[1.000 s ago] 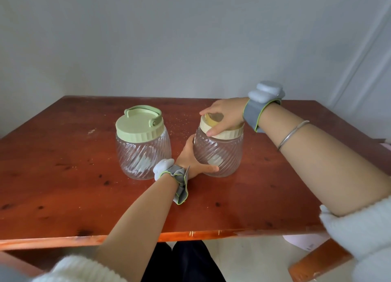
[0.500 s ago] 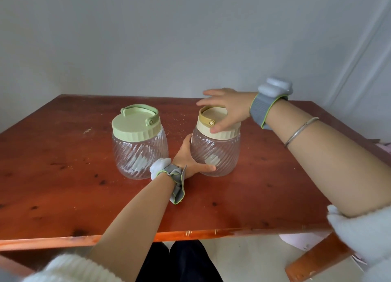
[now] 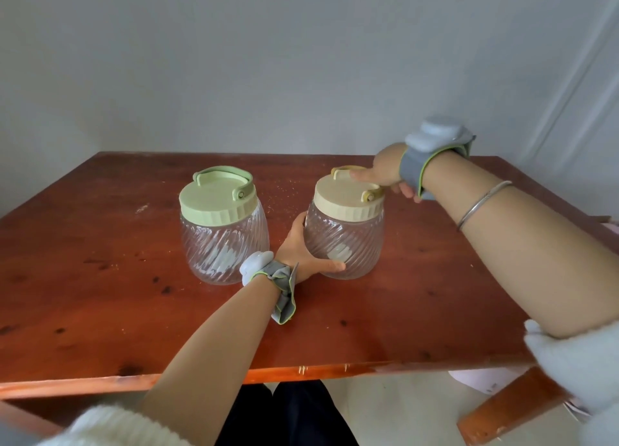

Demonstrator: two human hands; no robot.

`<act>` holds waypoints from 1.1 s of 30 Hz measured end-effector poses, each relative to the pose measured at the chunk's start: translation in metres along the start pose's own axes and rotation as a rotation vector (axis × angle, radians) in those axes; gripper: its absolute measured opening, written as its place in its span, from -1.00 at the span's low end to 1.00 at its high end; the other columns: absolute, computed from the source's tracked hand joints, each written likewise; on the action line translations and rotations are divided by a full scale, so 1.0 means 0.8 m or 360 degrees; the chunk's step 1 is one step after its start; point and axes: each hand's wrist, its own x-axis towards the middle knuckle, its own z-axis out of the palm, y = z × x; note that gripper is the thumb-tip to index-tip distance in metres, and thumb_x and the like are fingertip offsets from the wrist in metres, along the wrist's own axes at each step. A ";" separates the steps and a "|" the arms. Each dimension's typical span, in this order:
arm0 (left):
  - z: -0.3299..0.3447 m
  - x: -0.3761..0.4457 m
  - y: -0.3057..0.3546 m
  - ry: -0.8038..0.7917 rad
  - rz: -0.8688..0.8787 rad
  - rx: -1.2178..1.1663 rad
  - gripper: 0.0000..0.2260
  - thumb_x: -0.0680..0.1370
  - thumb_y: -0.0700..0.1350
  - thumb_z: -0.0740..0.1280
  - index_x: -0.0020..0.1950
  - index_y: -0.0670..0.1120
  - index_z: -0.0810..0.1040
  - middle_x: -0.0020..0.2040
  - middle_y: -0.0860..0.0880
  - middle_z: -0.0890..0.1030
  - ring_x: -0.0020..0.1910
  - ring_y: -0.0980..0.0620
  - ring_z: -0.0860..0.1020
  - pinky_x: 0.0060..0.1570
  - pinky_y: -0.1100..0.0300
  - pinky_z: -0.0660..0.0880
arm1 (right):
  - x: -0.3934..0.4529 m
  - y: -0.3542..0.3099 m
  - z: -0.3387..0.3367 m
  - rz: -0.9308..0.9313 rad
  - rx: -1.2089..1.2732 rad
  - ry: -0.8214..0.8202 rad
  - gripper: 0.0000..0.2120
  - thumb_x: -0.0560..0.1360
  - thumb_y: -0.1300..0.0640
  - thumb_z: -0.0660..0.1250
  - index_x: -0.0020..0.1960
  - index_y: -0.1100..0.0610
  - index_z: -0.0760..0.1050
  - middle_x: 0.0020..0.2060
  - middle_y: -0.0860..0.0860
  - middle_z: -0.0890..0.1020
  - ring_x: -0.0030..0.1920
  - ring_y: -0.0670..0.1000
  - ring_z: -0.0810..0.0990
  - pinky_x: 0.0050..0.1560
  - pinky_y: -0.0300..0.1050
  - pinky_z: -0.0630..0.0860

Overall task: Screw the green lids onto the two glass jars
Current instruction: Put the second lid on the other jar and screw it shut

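Observation:
Two ribbed glass jars stand side by side on the wooden table (image 3: 100, 311). The left jar (image 3: 224, 244) carries a pale green lid (image 3: 216, 199) with its carry handle folded down. The right jar (image 3: 345, 241) is topped by a yellowish-green lid (image 3: 345, 194). My left hand (image 3: 301, 251) wraps around the lower left side of the right jar, thumb across its front. My right hand (image 3: 385, 174) reaches from the right and grips the far right rim of that jar's lid; its fingertips are partly hidden behind the lid.
The table's front edge (image 3: 301, 372) runs close to my body, with my dark trousers (image 3: 294, 412) below it. A table leg (image 3: 509, 408) slants at the lower right. A plain grey wall (image 3: 301, 60) stands behind the table.
My right hand has swung from the near left side of the right jar's lid around to its far right rim. My left hand stays on the jar.

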 end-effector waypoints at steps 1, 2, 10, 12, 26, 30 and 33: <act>0.001 0.000 -0.001 -0.0001 -0.0003 0.0007 0.02 0.24 -0.16 0.59 0.52 -0.04 0.02 0.46 -0.06 0.31 0.43 -0.04 0.32 0.29 0.21 0.29 | 0.002 0.006 0.000 -0.0054 -0.0044 0.0054 -0.34 0.55 -0.25 -0.07 0.08 0.31 0.50 -0.12 0.13 0.65 -0.12 0.06 0.61 0.03 -0.11 0.41; 0.002 0.000 -0.002 0.0003 -0.0011 0.0009 0.02 0.25 -0.16 0.59 0.52 -0.04 0.02 0.46 -0.05 0.31 0.43 -0.03 0.32 0.29 0.22 0.29 | 0.006 0.012 0.003 -0.0163 -0.0020 0.0172 -0.37 0.53 -0.24 0.03 0.27 0.27 0.43 0.16 0.14 0.58 0.13 0.10 0.56 0.18 -0.09 0.38; 0.001 0.002 -0.003 0.0032 -0.0005 0.0013 0.03 0.24 -0.15 0.59 0.53 -0.03 0.02 0.45 -0.06 0.32 0.43 -0.03 0.32 0.26 0.24 0.28 | 0.024 0.006 0.023 -0.0691 0.0215 0.0008 -0.14 0.31 0.01 0.50 0.48 -0.18 0.12 0.53 -0.04 0.05 0.53 0.00 0.06 0.51 -0.03 0.13; 0.000 0.003 -0.004 0.0029 -0.0003 0.0003 0.03 0.23 -0.16 0.60 0.52 -0.03 0.02 0.45 -0.05 0.33 0.42 -0.03 0.33 0.28 0.22 0.29 | 0.026 0.000 0.025 -0.0574 0.0265 0.0091 -0.19 0.30 -0.13 0.47 0.46 -0.14 0.19 0.45 0.01 0.19 0.46 0.04 0.23 0.43 -0.07 0.26; 0.001 0.002 -0.004 0.0017 -0.0006 0.0011 0.03 0.23 -0.14 0.60 0.52 -0.02 0.02 0.46 -0.05 0.32 0.43 -0.03 0.33 0.33 0.17 0.30 | 0.013 0.000 0.006 -0.0639 0.0163 0.0191 -0.38 0.45 -0.22 0.25 0.44 -0.02 0.28 0.46 0.07 0.30 0.47 0.10 0.25 0.43 -0.03 0.23; 0.001 0.003 -0.005 0.0011 -0.0015 0.0006 0.04 0.23 -0.14 0.60 0.53 -0.01 0.00 0.46 -0.04 0.31 0.43 -0.02 0.32 0.26 0.23 0.29 | 0.016 0.001 0.015 -0.0765 0.0427 -0.0114 -0.27 0.44 -0.04 0.37 0.50 -0.15 0.08 0.54 -0.06 0.10 0.54 0.00 0.07 0.51 -0.06 0.07; 0.001 0.003 -0.006 0.0017 -0.0012 0.0008 0.04 0.23 -0.13 0.60 0.52 0.00 0.01 0.46 -0.04 0.31 0.43 -0.02 0.32 0.24 0.25 0.28 | 0.017 -0.009 0.025 -0.0599 0.0526 0.0053 -0.37 0.44 -0.14 0.31 0.46 -0.15 0.18 0.43 0.03 0.28 0.44 0.11 0.27 0.39 -0.04 0.24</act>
